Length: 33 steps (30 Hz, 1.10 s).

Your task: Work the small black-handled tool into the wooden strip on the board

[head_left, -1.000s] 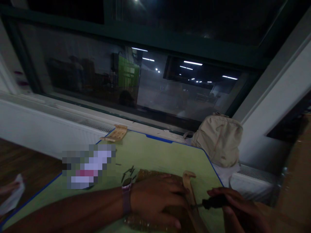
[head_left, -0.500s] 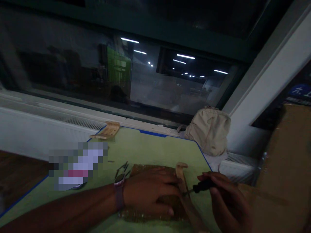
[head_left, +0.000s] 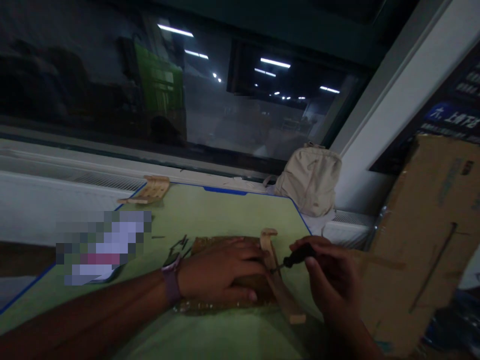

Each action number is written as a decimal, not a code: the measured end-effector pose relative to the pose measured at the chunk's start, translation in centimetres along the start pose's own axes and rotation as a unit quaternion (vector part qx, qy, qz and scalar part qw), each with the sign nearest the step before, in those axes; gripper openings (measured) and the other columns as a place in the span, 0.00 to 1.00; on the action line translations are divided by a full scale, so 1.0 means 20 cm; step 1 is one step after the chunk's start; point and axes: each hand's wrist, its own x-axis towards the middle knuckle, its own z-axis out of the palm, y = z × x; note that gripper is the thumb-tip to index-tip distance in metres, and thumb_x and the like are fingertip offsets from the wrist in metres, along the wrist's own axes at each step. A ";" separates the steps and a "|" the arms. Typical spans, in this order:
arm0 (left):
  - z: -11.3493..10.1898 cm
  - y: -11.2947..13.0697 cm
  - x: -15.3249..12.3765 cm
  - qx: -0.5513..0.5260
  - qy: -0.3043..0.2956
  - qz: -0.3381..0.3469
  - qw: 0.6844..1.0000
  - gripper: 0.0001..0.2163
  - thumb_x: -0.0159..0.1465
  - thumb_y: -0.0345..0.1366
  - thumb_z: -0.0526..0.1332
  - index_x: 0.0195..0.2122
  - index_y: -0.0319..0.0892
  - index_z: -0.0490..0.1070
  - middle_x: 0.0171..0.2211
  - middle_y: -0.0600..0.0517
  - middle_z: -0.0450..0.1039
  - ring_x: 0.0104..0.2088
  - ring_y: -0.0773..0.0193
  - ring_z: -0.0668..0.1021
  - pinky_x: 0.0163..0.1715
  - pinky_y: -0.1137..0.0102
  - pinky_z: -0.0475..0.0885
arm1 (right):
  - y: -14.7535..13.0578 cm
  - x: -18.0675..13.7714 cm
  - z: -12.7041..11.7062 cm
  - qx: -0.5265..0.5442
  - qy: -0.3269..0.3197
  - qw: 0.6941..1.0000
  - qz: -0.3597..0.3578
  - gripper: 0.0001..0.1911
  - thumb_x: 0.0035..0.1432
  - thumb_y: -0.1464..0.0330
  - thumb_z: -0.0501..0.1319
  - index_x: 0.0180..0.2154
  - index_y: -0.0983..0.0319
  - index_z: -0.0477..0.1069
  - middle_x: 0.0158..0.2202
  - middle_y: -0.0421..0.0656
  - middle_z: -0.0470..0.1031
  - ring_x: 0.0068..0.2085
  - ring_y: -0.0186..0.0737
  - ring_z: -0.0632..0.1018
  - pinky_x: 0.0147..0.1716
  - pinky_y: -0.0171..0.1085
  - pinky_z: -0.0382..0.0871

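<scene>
My left hand point(head_left: 223, 265), with a watch point(head_left: 172, 265) on its wrist, lies flat with fingers stretched over a brown, tape-wrapped slab point(head_left: 260, 290). Its fingertips reach a curved wooden piece point(head_left: 288, 299) along the slab's right edge. My right hand point(head_left: 333, 275) is closed around the black handle of a screwdriver point(head_left: 302, 254). The screwdriver slants down to the left, its tip at the side of the wooden piece near my left fingertips. Whether a screw sits under the tip I cannot tell.
Several dark, thin pieces point(head_left: 179, 243) lie left of the slab on the green tabletop point(head_left: 210, 212). Curved wooden parts point(head_left: 152, 190) rest at the far left corner. A beige backpack point(head_left: 313, 177) stands behind, and a large cardboard box point(head_left: 423, 240) rises on the right.
The camera view has shifted, so everything appears further up and left, and the wooden piece's near end now shows. Both hands keep their places, the screwdriver still at the wood.
</scene>
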 end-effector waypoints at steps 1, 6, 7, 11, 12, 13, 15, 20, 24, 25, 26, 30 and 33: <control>0.00 0.00 0.00 0.002 -0.002 0.000 1.000 0.21 0.77 0.48 0.63 0.66 0.46 0.73 0.69 0.41 0.72 0.70 0.42 0.71 0.73 0.49 0.62 | 0.01 0.01 0.00 0.007 0.023 1.000 -0.004 0.13 0.69 0.75 0.67 0.50 0.53 0.77 0.42 0.43 0.82 0.41 0.41 0.86 0.34 0.38 0.83; 0.00 0.00 0.00 -0.008 0.003 0.015 1.000 0.20 0.78 0.48 0.63 0.67 0.47 0.72 0.70 0.43 0.71 0.70 0.44 0.72 0.73 0.49 0.63 | 0.05 0.00 0.00 -0.034 0.027 0.998 -0.042 0.14 0.67 0.72 0.70 0.53 0.52 0.78 0.41 0.43 0.78 0.40 0.42 0.82 0.34 0.40 0.82; -0.01 0.00 -0.01 -0.008 0.003 0.015 1.000 0.19 0.78 0.48 0.63 0.66 0.47 0.73 0.70 0.43 0.71 0.70 0.44 0.72 0.73 0.49 0.63 | 0.05 -0.01 0.00 -0.037 0.010 0.998 -0.046 0.14 0.69 0.70 0.68 0.54 0.52 0.78 0.44 0.45 0.80 0.43 0.44 0.84 0.37 0.44 0.83; -0.03 0.01 -0.01 -0.007 -0.006 0.010 1.000 0.17 0.78 0.46 0.63 0.64 0.46 0.74 0.69 0.43 0.72 0.70 0.44 0.72 0.73 0.48 0.64 | 0.02 -0.02 0.01 -0.020 -0.041 0.999 -0.029 0.15 0.73 0.70 0.63 0.58 0.51 0.78 0.51 0.48 0.84 0.51 0.48 0.87 0.47 0.51 0.86; -0.03 0.01 -0.01 -0.006 -0.007 0.008 1.000 0.17 0.78 0.46 0.63 0.64 0.47 0.74 0.69 0.43 0.72 0.70 0.44 0.72 0.73 0.48 0.63 | 0.02 -0.02 0.02 -0.012 -0.041 0.999 -0.019 0.16 0.73 0.72 0.63 0.58 0.50 0.77 0.51 0.47 0.85 0.52 0.47 0.87 0.47 0.50 0.86; -0.03 0.02 -0.01 -0.006 -0.006 0.006 1.000 0.17 0.78 0.46 0.63 0.64 0.47 0.74 0.70 0.44 0.71 0.71 0.44 0.71 0.73 0.48 0.63 | 0.02 -0.02 0.02 -0.009 -0.037 0.999 -0.007 0.16 0.73 0.72 0.63 0.57 0.50 0.77 0.50 0.46 0.85 0.51 0.46 0.88 0.46 0.49 0.86; -0.03 0.02 -0.01 -0.005 -0.007 0.003 1.000 0.18 0.78 0.46 0.63 0.65 0.48 0.74 0.70 0.43 0.71 0.71 0.43 0.71 0.72 0.47 0.64 | 0.03 -0.02 0.02 -0.021 -0.014 1.000 0.006 0.16 0.71 0.73 0.65 0.56 0.51 0.77 0.47 0.45 0.84 0.48 0.44 0.88 0.44 0.46 0.86; -0.02 0.01 -0.01 0.001 -0.012 -0.002 1.000 0.18 0.77 0.45 0.64 0.65 0.46 0.74 0.68 0.43 0.73 0.69 0.43 0.72 0.72 0.48 0.64 | 0.08 -0.02 0.02 -0.109 0.081 0.991 -0.007 0.14 0.65 0.69 0.72 0.50 0.55 0.75 0.42 0.43 0.78 0.39 0.39 0.82 0.36 0.38 0.80; -0.02 0.00 -0.01 0.002 -0.015 -0.008 1.000 0.17 0.77 0.46 0.64 0.62 0.47 0.75 0.67 0.44 0.74 0.69 0.43 0.73 0.72 0.49 0.64 | 0.06 -0.01 0.00 -0.104 0.074 0.991 -0.043 0.06 0.69 0.65 0.68 0.46 0.55 0.75 0.35 0.42 0.75 0.37 0.42 0.81 0.33 0.40 0.78; -0.01 0.00 -0.01 0.002 -0.012 -0.006 1.000 0.17 0.77 0.46 0.64 0.62 0.47 0.75 0.67 0.44 0.73 0.69 0.43 0.73 0.72 0.49 0.64 | 0.05 -0.01 -0.01 -0.094 0.061 0.992 -0.055 0.06 0.70 0.64 0.66 0.47 0.55 0.76 0.35 0.43 0.75 0.37 0.43 0.81 0.33 0.42 0.79; -0.01 0.00 -0.02 0.001 -0.008 -0.003 1.000 0.17 0.76 0.46 0.64 0.63 0.47 0.75 0.68 0.44 0.73 0.68 0.43 0.73 0.72 0.48 0.65 | 0.04 -0.01 -0.01 -0.084 0.044 0.993 -0.065 0.07 0.72 0.63 0.64 0.48 0.55 0.77 0.36 0.44 0.76 0.38 0.44 0.82 0.33 0.43 0.79; 0.00 -0.01 -0.02 0.001 0.000 0.002 1.000 0.19 0.76 0.45 0.65 0.65 0.47 0.74 0.70 0.43 0.71 0.70 0.42 0.72 0.71 0.48 0.65 | 0.00 -0.01 0.00 -0.051 -0.025 0.996 -0.062 0.12 0.74 0.65 0.62 0.55 0.54 0.78 0.45 0.49 0.84 0.47 0.49 0.86 0.40 0.49 0.84; -0.01 0.00 -0.02 -0.007 0.001 0.000 1.000 0.19 0.76 0.46 0.65 0.65 0.49 0.73 0.71 0.44 0.71 0.71 0.44 0.71 0.72 0.48 0.64 | 0.01 -0.01 0.02 -0.019 -0.026 0.999 -0.024 0.13 0.73 0.69 0.64 0.57 0.52 0.77 0.47 0.48 0.86 0.47 0.47 0.88 0.39 0.46 0.86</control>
